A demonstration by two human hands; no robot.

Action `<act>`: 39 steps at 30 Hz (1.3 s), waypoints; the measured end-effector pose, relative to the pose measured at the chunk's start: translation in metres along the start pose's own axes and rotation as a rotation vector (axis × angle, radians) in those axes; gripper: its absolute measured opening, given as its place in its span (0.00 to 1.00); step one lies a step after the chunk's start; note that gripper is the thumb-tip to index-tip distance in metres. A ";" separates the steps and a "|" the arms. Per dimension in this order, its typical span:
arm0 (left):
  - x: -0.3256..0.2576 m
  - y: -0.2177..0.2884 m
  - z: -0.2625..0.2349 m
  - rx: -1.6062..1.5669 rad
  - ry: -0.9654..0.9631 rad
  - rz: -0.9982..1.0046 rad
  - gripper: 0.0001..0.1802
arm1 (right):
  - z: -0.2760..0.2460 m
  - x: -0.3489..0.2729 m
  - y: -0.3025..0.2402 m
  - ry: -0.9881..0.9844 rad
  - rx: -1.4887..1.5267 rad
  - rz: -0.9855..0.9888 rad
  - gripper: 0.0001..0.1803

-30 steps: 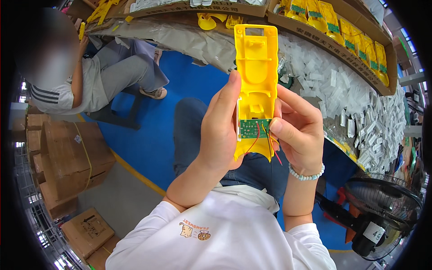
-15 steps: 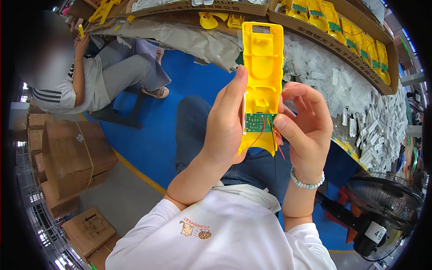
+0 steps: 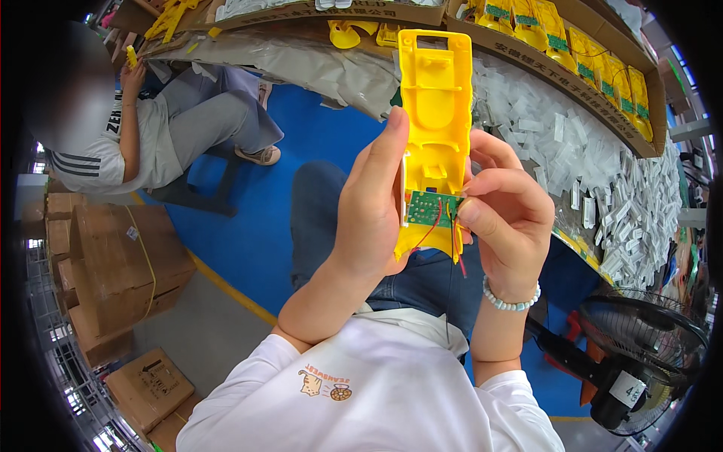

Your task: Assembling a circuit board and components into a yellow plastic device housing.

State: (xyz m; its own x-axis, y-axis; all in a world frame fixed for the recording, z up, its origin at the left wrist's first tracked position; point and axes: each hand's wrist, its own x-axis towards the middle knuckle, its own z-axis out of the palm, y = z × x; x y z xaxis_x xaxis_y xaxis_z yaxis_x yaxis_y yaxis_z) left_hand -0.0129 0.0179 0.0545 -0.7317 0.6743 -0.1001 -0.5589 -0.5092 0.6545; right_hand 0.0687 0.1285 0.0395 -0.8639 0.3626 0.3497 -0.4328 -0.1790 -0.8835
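Upright in front of me is a yellow plastic housing (image 3: 435,113), its ribbed inside facing me. My left hand (image 3: 373,188) grips its left edge, thumb along the side. A green circuit board (image 3: 425,210) lies across the lower part of the housing, slightly tilted, with red, yellow and black wires hanging from it. My right hand (image 3: 508,207) pinches the board's right end between thumb and index finger, while its other fingers curl behind the housing's right edge. A white strip shows along the housing's left side, partly hidden by my left hand.
A cardboard box (image 3: 557,68) of similar yellow housings with boards stands at the far right. Below it, many clear and white plastic pieces (image 3: 633,218) cover the table. A black fan (image 3: 640,361) stands at lower right. Another person sits at left, near stacked cartons (image 3: 124,264).
The circuit board's right end now sits pinched in my right fingers, and the board looks lifted and tilted. The housing has shifted slightly up and left. A dark wire now hangs lower.
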 end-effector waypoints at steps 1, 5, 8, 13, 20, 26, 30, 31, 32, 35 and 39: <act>0.000 0.000 -0.002 -0.015 -0.026 -0.010 0.35 | -0.001 0.000 0.001 0.001 0.001 0.000 0.14; 0.002 -0.002 -0.008 -0.031 -0.105 -0.033 0.35 | 0.000 0.001 0.004 0.013 0.111 0.039 0.11; 0.001 -0.005 -0.012 -0.026 -0.105 -0.047 0.35 | 0.002 -0.001 0.005 0.031 0.139 0.068 0.11; -0.001 -0.004 -0.004 -0.025 -0.055 -0.023 0.34 | 0.002 0.000 0.007 0.055 0.140 0.057 0.11; -0.003 -0.003 -0.003 -0.012 -0.066 -0.013 0.33 | 0.004 -0.002 0.006 0.058 0.192 0.086 0.11; -0.005 -0.004 0.001 0.035 -0.031 0.025 0.32 | 0.004 -0.002 0.005 0.065 0.229 0.130 0.12; -0.006 -0.004 0.005 0.016 0.049 0.024 0.32 | 0.002 -0.002 0.004 0.047 0.256 0.152 0.12; -0.005 -0.005 0.003 0.039 0.006 0.033 0.32 | 0.002 -0.002 0.005 0.049 0.256 0.152 0.12; -0.005 -0.005 0.001 0.061 -0.037 0.043 0.32 | 0.002 -0.002 0.006 0.038 0.261 0.138 0.12; -0.007 -0.005 -0.002 0.014 -0.052 0.000 0.32 | 0.002 -0.002 0.009 0.032 0.261 0.106 0.12; -0.006 -0.007 -0.001 -0.004 -0.053 -0.001 0.32 | 0.000 -0.005 0.012 0.032 0.272 0.107 0.11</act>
State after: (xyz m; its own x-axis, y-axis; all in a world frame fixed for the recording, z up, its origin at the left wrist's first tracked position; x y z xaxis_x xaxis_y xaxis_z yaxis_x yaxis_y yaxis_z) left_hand -0.0050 0.0164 0.0502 -0.7096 0.7020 -0.0609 -0.5609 -0.5105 0.6518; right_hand 0.0680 0.1240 0.0267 -0.9017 0.3562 0.2449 -0.3963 -0.4547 -0.7977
